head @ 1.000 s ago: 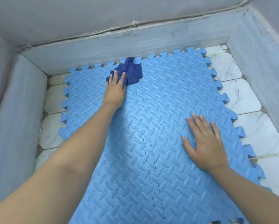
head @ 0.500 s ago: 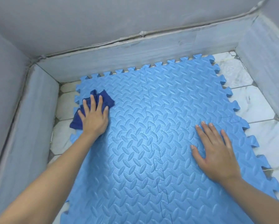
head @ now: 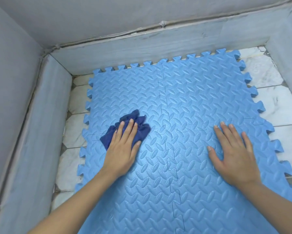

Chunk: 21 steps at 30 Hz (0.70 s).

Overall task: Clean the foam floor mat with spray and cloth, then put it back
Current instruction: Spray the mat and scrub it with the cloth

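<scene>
A light blue foam floor mat [head: 184,98] of interlocking tiles with toothed edges lies flat on the floor and fills most of the view. A crumpled dark blue cloth [head: 135,123] rests on its left half. My left hand [head: 123,149] presses flat on the cloth, fingers spread over it, with the cloth sticking out ahead and to the left. My right hand [head: 235,154] lies flat and open on the right half of the mat, holding nothing. No spray bottle is in view.
White marble floor tiles [head: 275,102] show along the left and right sides of the mat. A low grey skirting and walls [head: 142,46] enclose the corner at the back, left and right, close to the mat's edges.
My left hand has swept the cloth from the mat's far edge to the left edge, then back toward me and inward. My right hand has stayed pressed on the mat.
</scene>
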Motion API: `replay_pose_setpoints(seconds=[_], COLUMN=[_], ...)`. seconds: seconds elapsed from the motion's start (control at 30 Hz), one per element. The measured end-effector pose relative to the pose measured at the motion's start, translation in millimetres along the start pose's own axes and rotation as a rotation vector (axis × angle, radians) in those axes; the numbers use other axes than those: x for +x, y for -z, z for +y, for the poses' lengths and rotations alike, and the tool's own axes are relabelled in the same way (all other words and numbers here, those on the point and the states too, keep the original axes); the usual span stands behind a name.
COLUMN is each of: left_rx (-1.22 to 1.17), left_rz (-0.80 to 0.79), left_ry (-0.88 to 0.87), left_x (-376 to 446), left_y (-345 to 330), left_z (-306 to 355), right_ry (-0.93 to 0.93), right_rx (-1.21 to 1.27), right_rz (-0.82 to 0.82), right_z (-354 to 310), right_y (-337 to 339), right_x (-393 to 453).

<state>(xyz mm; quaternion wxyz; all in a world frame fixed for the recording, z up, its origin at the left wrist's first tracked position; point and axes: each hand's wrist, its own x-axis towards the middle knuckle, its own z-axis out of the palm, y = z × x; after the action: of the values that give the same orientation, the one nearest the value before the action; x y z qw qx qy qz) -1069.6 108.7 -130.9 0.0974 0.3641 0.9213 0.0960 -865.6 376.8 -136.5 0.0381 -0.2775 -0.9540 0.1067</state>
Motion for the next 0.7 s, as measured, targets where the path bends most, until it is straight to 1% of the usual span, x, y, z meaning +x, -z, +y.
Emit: replay_pose_setpoints(seconds=[0.07, 0.13, 0.2, 0.23, 0.27, 0.33, 0.4, 0.47, 0.53, 0.6, 0.63, 0.7], left_rx=[0.044, -0.007, -0.079, -0.096, -0.11, -0.124, -0.058, 0.019, 0.072, 0.11, 0.125, 0.132], left_rz=[0.025, 0.062, 0.114, 0.123, 0.114, 0.038, -0.049, -0.089, -0.105, -0.146, -0.161, -0.163], left_ry=[0.097, 0.228, 0.302, 0.296, 0.247, 0.068, -0.102, -0.189, -0.246, -0.279, -0.268, -0.171], left_x=[-24, -7, 27, 45, 61, 80, 81, 67, 38, -10, -37, -84], left_y=[5, 10, 7, 5, 0, -10, -19, -22, -19, -13, -11, -5], left_z=[-33, -42, -18, -3, 18, 65, 107, 123, 109, 74, 50, 0], right_ry=[0.004, 0.005, 0.015, 0.017, 0.016, 0.021, 0.016, -0.016, -0.065, -0.108, -0.124, -0.141], right_rx=[-0.005, 0.009, 0.01, 0.015, 0.019, 0.025, 0.061, 0.115, 0.095, 0.045, 0.036, 0.055], right_rz=[0.003, 0.011, 0.012, 0.012, 0.014, 0.02, 0.032, 0.057, 0.094, 0.104, 0.094, 0.052], right_z=[-2, -3, 0, 0, 1, 4, 6, 6, 6, 7, 5, 3], right_y=[-1, -2, -3, -4, -4, -5, -5, -3, -2, -1, 0, 0], right_x=[-1, 2, 2, 4, 3, 1, -1, -1, -1, -3, -4, -4])
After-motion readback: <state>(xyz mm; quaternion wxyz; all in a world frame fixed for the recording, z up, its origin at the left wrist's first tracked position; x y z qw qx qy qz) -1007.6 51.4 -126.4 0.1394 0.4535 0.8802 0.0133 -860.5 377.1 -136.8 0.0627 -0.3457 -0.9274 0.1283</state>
